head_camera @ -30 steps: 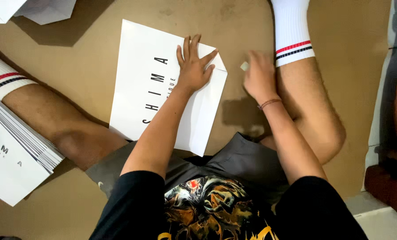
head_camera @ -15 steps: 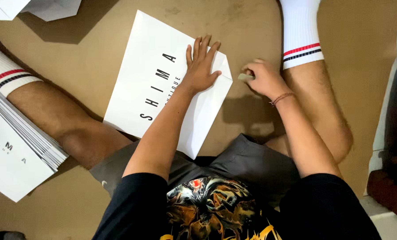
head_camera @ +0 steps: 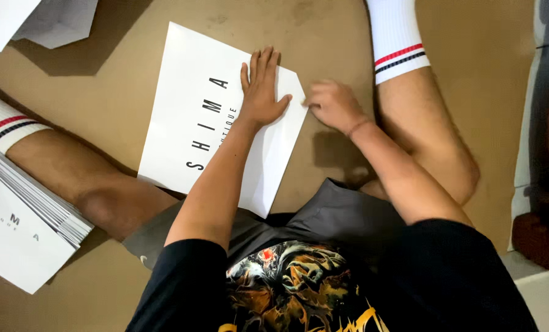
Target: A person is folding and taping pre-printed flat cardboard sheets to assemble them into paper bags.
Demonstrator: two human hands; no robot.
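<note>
Fingers (head_camera: 263,66) of the left hand (head_camera: 261,92) lie flat and spread on the white sheet (head_camera: 194,110), gripping nothing.
Right hand (head_camera: 334,106), loosely curled with fingertips at the sheet's folded right edge, has come in from beside the sock (head_camera: 398,38) within the last second; whether it holds anything I cannot tell. The sheet lies on the brown floor (head_camera: 121,74) between both legs, suggesting creasing is underway.
</note>
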